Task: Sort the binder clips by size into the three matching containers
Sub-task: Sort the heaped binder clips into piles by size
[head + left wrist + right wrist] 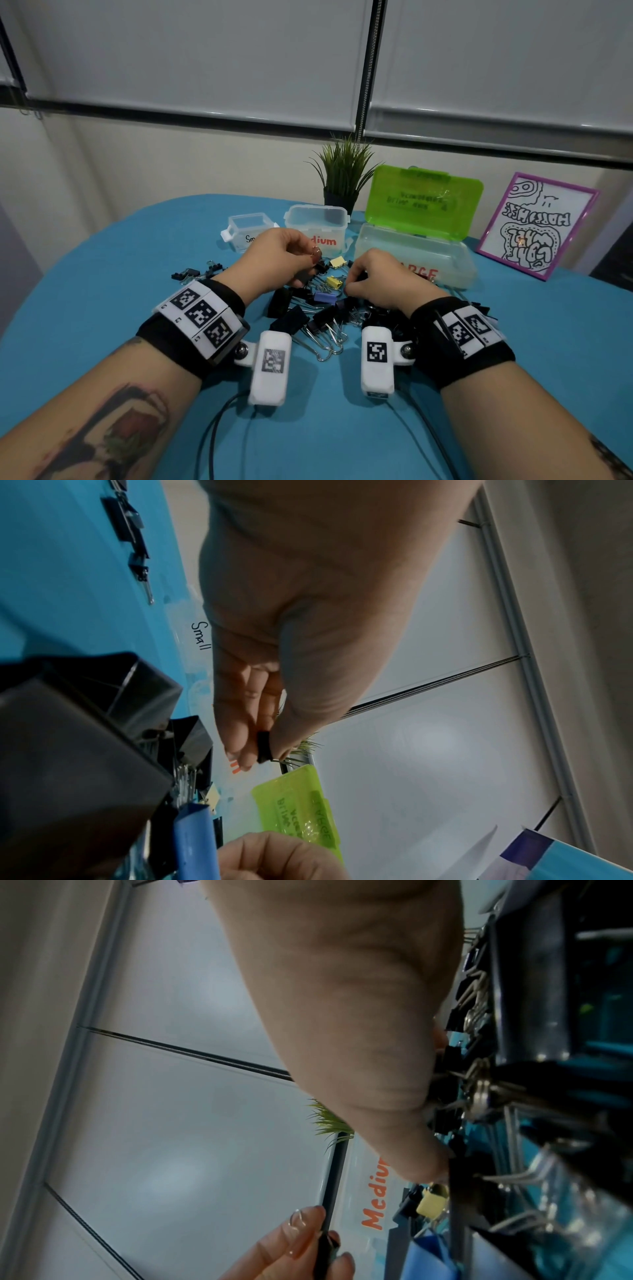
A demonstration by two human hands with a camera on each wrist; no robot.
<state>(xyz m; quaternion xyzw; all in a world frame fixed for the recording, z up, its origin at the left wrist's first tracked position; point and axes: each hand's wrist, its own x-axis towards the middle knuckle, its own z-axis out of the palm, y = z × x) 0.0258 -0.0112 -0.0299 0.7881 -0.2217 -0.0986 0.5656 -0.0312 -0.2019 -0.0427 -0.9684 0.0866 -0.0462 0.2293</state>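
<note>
Head view shows the left hand [277, 255] pinching a small black clip [263, 746] above the pile of clips [322, 308] on the counter [102, 274], the right hand [380, 277] curled into that pile, so sorting is mid-step, likely needing a drop into the small container [247, 228].

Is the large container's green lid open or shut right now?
Open. The green lid stands upright behind the large container, hinged back, leaving the top uncovered.

Both bare forearms are tattooed. Each wrist wears a black strap [178, 346] carrying white blocks with black square codes, plus a white camera pod [376, 359] trailing a black cable [214, 435].
</note>
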